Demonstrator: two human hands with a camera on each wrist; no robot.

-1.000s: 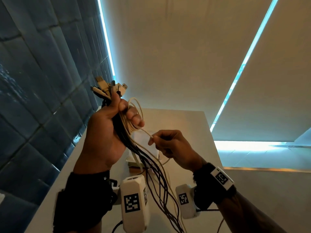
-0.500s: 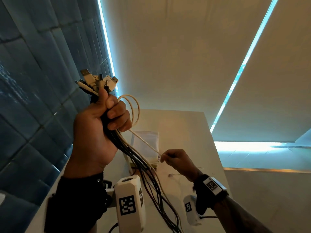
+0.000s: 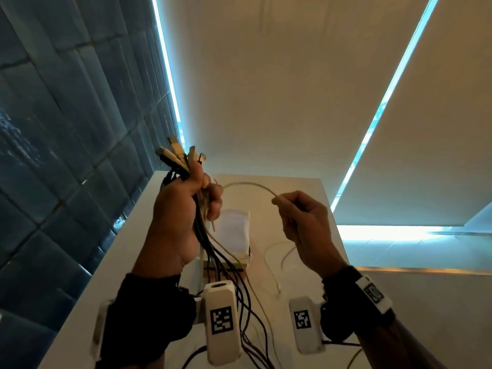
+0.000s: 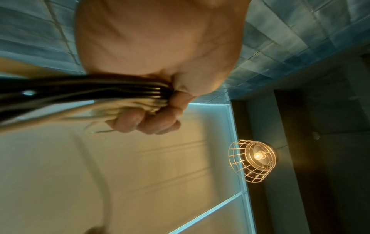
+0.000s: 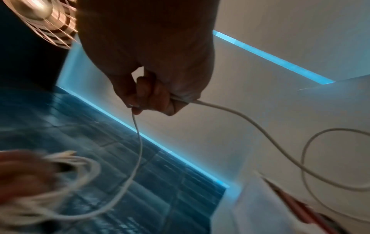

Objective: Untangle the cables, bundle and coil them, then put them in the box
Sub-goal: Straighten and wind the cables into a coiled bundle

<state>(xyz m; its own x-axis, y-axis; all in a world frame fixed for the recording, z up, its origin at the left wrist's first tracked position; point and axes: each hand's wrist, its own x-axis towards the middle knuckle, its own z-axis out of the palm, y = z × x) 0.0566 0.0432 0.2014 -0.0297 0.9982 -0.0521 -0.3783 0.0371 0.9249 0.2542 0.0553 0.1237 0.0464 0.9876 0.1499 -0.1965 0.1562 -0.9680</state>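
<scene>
My left hand (image 3: 186, 206) grips a bundle of black and white cables (image 3: 205, 241) upright, with the plug ends (image 3: 181, 155) fanning out above the fist. The wrist view shows its fingers (image 4: 144, 121) curled round the cable bundle (image 4: 90, 98). A white cable (image 3: 250, 185) arcs from that fist to my right hand (image 3: 298, 219), which pinches it between thumb and fingers; the white cable (image 5: 138, 142) runs down from the right hand (image 5: 152, 98) toward white coils (image 5: 66, 171). Its loose tail (image 3: 274, 262) hangs to the table. The box (image 3: 234, 235) sits open below both hands.
The white table (image 3: 292, 187) stretches ahead, with a blue tiled wall (image 3: 66, 155) along its left side. Cream blinds with bright gaps stand behind. A caged lamp (image 4: 252, 159) hangs overhead. Black cables (image 3: 250, 328) trail down to the near table edge.
My right hand rose from low by the box up to the right, drawing the white cable into an arc. My left hand dropped lower and nearer the centre with the bundle.
</scene>
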